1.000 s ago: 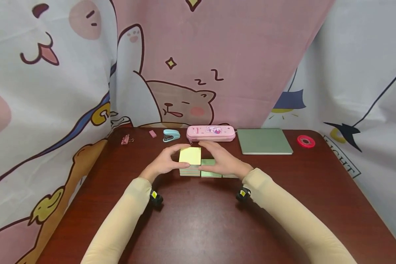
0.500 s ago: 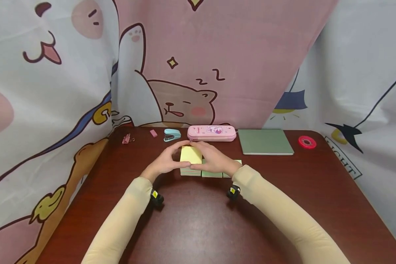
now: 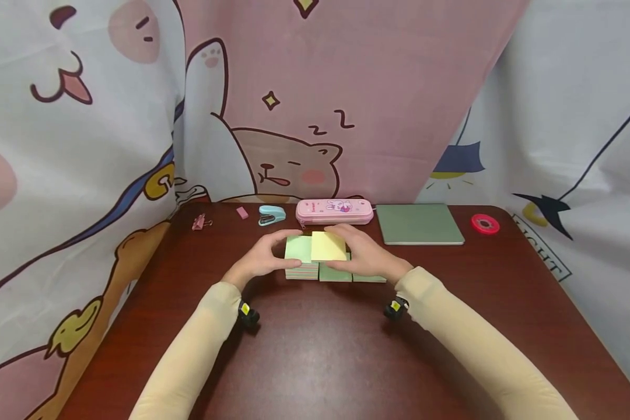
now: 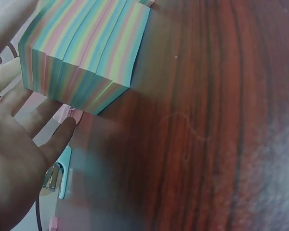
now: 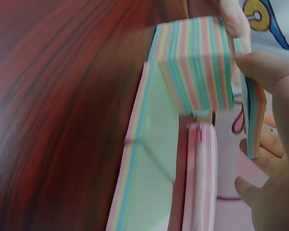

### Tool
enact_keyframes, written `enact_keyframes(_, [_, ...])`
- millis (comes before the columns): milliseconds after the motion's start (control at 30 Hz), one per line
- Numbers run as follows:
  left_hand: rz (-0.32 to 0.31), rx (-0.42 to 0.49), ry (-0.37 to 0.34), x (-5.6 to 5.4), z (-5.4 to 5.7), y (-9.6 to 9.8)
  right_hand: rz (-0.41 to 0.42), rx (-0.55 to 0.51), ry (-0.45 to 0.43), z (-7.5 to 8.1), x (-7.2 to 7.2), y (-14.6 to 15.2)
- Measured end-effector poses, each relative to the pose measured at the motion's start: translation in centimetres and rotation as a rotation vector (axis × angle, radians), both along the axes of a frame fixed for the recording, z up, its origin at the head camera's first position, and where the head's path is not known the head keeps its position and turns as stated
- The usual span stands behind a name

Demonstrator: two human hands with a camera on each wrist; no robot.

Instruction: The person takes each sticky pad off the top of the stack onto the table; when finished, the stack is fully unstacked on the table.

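Note:
A tall stack of striped sticky note pads point(image 3: 297, 249), pale green on top, stands on the table. My left hand point(image 3: 261, 256) holds its left side, thumb at the front and fingers behind. My right hand point(image 3: 364, 254) pinches a thin yellow-topped sticky note pad point(image 3: 328, 246) by its front and back edges. That pad is just above and right of the stack; in the right wrist view, a gap shows between the held pad point(image 5: 254, 115) and the stack point(image 5: 195, 62). Beneath the right hand lie low green-topped pads point(image 3: 336, 273), side by side against the stack and partly hidden.
Behind the hands stand a pink pencil case point(image 3: 335, 212), a light blue stapler point(image 3: 271, 215), a pink eraser point(image 3: 242, 213) and a pink binder clip point(image 3: 202, 222). A green notebook point(image 3: 420, 224) and a red tape roll point(image 3: 485, 224) lie right. A printed curtain point(image 3: 378, 105) hangs behind.
My right hand moved left to the stack, then came back right with the yellow-topped pad from its top. The stack now shows a green top. My left hand stayed in place.

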State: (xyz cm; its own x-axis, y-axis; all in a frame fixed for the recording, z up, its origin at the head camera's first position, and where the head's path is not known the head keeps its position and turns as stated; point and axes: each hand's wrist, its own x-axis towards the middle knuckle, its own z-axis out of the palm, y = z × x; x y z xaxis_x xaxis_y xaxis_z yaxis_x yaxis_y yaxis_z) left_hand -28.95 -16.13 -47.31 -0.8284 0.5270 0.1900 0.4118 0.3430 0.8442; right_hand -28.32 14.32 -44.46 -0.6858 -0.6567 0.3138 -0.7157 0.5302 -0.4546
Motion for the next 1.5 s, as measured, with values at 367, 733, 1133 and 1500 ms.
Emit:
enact_keyframes(367, [0.038, -0.015, 0.045, -0.1, -0.9, -0.1, -0.099, -0.013, -0.068, -1.7, 0.8, 8.4])
enact_keyframes(733, [0.023, 0.029, 0.02, -0.1, -0.6, 0.2, -0.182, 0.073, -0.122, -3.9, 1.6, 14.5])
enact_keyframes(1133, [0.029, 0.043, -0.012, 1.9, 1.8, 0.7, -0.177, 0.105, -0.106, -5.5, 1.4, 16.2])
enact_keyframes(1500, [0.031, 0.055, -0.015, 2.0, 1.8, 0.8, -0.187, 0.129, -0.132, -5.8, 1.5, 16.3])
